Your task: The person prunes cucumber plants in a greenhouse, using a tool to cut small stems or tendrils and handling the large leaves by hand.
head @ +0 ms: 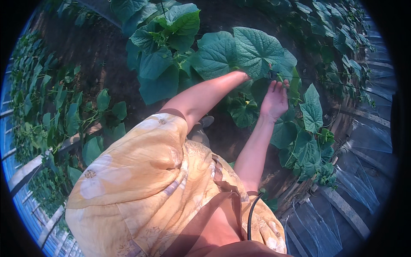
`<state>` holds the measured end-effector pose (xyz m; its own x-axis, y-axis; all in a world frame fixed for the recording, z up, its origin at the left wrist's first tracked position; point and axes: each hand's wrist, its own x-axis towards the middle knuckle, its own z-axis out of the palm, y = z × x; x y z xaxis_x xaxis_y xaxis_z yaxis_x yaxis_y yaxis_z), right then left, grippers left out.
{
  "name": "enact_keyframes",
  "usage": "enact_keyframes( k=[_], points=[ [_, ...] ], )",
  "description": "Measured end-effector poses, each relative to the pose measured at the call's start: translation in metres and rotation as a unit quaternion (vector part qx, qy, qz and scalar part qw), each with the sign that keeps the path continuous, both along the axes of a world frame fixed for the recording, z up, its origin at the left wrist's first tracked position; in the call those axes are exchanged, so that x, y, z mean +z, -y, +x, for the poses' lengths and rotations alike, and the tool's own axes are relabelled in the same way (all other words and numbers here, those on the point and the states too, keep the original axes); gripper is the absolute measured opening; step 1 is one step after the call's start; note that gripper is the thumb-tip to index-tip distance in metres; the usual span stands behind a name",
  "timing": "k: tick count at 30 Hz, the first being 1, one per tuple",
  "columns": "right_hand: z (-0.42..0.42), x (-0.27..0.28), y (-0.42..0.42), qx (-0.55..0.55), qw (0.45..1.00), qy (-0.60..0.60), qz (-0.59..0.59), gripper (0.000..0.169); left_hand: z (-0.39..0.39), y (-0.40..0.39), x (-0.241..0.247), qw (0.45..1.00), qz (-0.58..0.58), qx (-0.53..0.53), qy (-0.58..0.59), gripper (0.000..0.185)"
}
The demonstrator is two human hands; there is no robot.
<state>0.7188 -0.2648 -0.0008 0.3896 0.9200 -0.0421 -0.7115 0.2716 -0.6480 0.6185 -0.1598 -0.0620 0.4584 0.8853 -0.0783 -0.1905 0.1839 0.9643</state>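
My left hand [245, 75] reaches in from the left and is mostly hidden behind a large cucumber-like leaf [258, 51]; a fingertip shows at the leaf's right edge. My right hand [276, 98] is palm up below that leaf, its fingers bent and their tips at a thin green stem [280, 78]. A small dark piece [272, 74], perhaps a clip, lies between the two hands. Beside it a thin dark line [324, 80] runs off to the right. Under the hands hangs a leafy shoot with a small yellow flower [247, 102].
More leafy vines [157, 64] stand at upper left, and others [308, 144] at right. Plants [70, 109] line the left side. Clear plastic film [321, 225] and pale slats [345, 212] lie at lower right. A black cable [252, 215] hangs by the yellow floral clothing [138, 180].
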Motion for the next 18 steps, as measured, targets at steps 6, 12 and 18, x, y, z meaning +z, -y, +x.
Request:
enact_keyframes(
  k=[6,12,18],
  points=[
    [0.000,0.048,-0.006,0.114,0.775,0.620,-0.043,0.021,0.000,0.003,0.002,1.000,0.010,0.019,-0.015,0.041],
    [-0.015,0.095,-0.035,-0.084,0.607,0.790,-0.039,0.035,-0.005,-0.008,0.003,0.999,0.013,0.033,-0.014,0.047],
    [-0.002,0.092,-0.026,-0.061,0.708,0.700,-0.062,0.032,0.000,-0.014,-0.001,0.999,0.023,0.027,-0.024,0.053]
  ],
)
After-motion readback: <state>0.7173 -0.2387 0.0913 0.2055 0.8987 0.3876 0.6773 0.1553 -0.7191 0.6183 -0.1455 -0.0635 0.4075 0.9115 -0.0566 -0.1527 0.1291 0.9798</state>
